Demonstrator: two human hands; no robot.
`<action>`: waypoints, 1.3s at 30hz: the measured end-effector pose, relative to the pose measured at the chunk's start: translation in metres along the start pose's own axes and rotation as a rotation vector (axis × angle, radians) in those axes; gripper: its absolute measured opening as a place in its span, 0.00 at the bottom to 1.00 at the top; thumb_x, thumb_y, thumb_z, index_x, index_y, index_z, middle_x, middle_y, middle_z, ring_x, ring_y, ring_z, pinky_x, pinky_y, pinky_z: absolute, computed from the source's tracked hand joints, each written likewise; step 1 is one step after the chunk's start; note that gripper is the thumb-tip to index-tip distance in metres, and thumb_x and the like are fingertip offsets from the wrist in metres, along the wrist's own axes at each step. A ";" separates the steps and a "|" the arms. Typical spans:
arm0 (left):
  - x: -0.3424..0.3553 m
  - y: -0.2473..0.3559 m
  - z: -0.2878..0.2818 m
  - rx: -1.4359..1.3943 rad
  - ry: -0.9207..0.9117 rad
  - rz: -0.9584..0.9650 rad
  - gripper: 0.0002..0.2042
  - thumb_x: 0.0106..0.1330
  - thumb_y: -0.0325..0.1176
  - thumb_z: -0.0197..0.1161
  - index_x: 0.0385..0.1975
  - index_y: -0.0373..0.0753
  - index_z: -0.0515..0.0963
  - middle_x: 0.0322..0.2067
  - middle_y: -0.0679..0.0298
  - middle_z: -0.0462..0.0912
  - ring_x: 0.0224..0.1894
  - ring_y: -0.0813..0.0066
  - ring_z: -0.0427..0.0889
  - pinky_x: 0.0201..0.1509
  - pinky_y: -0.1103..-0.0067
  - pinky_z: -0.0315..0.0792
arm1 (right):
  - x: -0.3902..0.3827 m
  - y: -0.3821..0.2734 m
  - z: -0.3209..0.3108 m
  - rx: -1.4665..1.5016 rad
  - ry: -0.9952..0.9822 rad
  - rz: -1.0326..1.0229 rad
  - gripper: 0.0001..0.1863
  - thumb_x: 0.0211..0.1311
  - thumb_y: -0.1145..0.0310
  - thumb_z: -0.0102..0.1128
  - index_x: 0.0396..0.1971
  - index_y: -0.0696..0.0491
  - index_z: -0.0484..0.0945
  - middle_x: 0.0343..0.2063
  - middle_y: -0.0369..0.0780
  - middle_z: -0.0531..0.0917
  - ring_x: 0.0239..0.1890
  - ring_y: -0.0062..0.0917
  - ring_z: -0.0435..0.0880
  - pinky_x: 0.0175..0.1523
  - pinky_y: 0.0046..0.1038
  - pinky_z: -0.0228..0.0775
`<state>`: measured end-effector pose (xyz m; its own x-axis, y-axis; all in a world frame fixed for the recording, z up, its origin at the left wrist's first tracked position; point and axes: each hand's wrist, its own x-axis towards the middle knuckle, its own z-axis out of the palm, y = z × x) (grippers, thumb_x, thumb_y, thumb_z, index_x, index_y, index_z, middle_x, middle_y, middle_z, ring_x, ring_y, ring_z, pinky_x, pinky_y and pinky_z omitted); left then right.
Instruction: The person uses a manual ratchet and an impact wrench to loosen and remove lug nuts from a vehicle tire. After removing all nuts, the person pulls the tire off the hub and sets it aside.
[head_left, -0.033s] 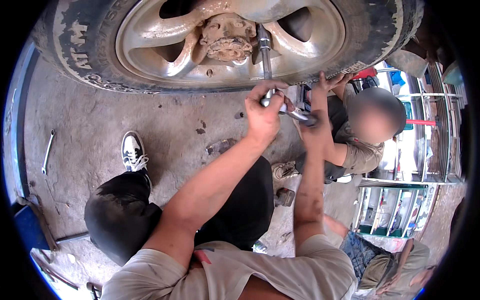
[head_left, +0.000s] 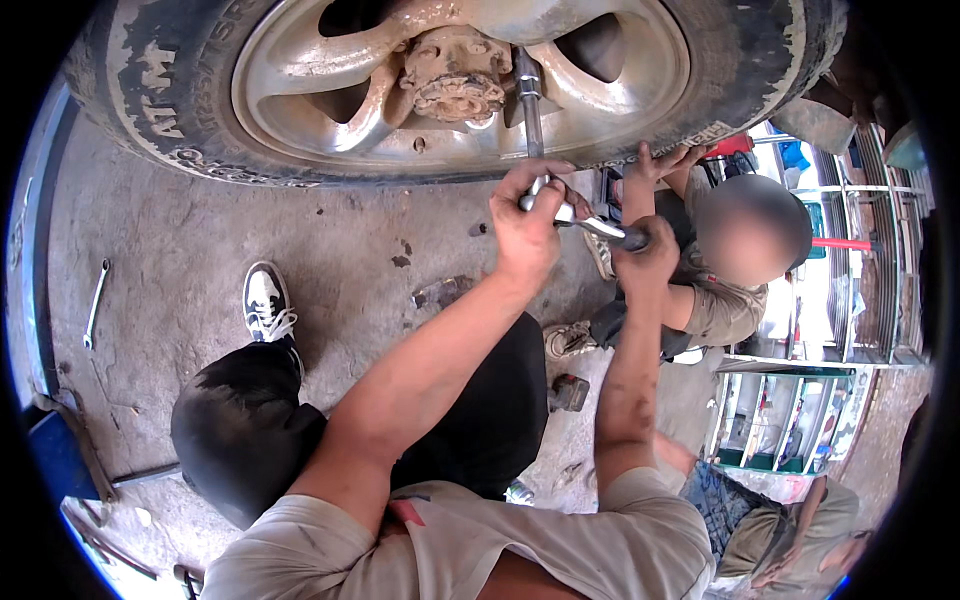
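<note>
Your left hand is clamped around the head of the ratchet wrench, where it meets the long extension bar. Your right hand is wrapped around the dark end of its handle, which slants out to your right. The ratchet sits just outside the tyre, and the bar reaches from it into the wheel, beside the dirt-caked hub. The bar's far end seems to sit on a nut, though shadow there makes it hard to be sure. To your right, a co-worker's hand is at the tyre's edge. A spanner lies on the floor to your left.
</note>
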<state>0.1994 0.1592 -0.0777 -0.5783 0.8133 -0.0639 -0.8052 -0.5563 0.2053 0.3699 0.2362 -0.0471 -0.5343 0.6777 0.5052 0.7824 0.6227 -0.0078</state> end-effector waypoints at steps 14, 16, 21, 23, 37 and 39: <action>-0.003 0.004 -0.008 0.894 -0.086 0.237 0.04 0.50 0.26 0.56 0.24 0.34 0.75 0.22 0.52 0.77 0.22 0.58 0.79 0.28 0.69 0.74 | -0.087 -0.018 0.144 0.861 -0.142 0.473 0.18 0.46 0.76 0.63 0.40 0.55 0.70 0.33 0.33 0.74 0.38 0.20 0.75 0.44 0.24 0.69; 0.004 -0.001 -0.009 0.390 -0.054 0.116 0.04 0.52 0.23 0.54 0.25 0.30 0.74 0.23 0.57 0.77 0.20 0.68 0.79 0.25 0.75 0.73 | -0.049 0.007 0.087 0.805 -0.047 0.464 0.16 0.41 0.76 0.65 0.33 0.56 0.70 0.29 0.37 0.74 0.34 0.24 0.75 0.40 0.28 0.68; -0.002 0.002 -0.004 0.236 0.073 0.074 0.04 0.53 0.23 0.52 0.26 0.31 0.74 0.18 0.60 0.74 0.19 0.74 0.77 0.24 0.78 0.72 | -0.035 0.021 0.057 0.367 0.120 0.184 0.11 0.29 0.79 0.61 0.16 0.56 0.68 0.17 0.41 0.71 0.21 0.30 0.72 0.30 0.29 0.65; -0.001 -0.001 -0.007 0.579 0.041 0.187 0.04 0.52 0.24 0.53 0.24 0.33 0.75 0.17 0.57 0.76 0.20 0.70 0.79 0.26 0.75 0.73 | -0.043 -0.015 0.089 0.373 -0.009 0.254 0.12 0.39 0.74 0.60 0.26 0.56 0.70 0.24 0.37 0.72 0.27 0.25 0.71 0.35 0.25 0.66; 0.004 -0.004 -0.002 0.018 -0.012 0.082 0.07 0.56 0.24 0.50 0.25 0.29 0.74 0.19 0.58 0.75 0.20 0.71 0.77 0.24 0.76 0.73 | -0.012 0.008 0.017 0.155 0.032 0.128 0.11 0.36 0.77 0.64 0.20 0.56 0.70 0.16 0.37 0.72 0.22 0.27 0.73 0.32 0.29 0.68; 0.000 0.002 -0.003 0.133 0.067 0.118 0.05 0.54 0.24 0.51 0.25 0.30 0.75 0.16 0.58 0.74 0.20 0.72 0.77 0.24 0.77 0.73 | -0.032 0.017 0.057 0.328 0.069 0.214 0.12 0.33 0.78 0.65 0.18 0.55 0.68 0.16 0.39 0.72 0.23 0.27 0.73 0.32 0.28 0.67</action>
<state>0.1976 0.1581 -0.0799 -0.6790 0.7279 -0.0957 -0.7090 -0.6163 0.3426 0.3823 0.2469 -0.1126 -0.3383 0.7848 0.5192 0.7244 0.5694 -0.3886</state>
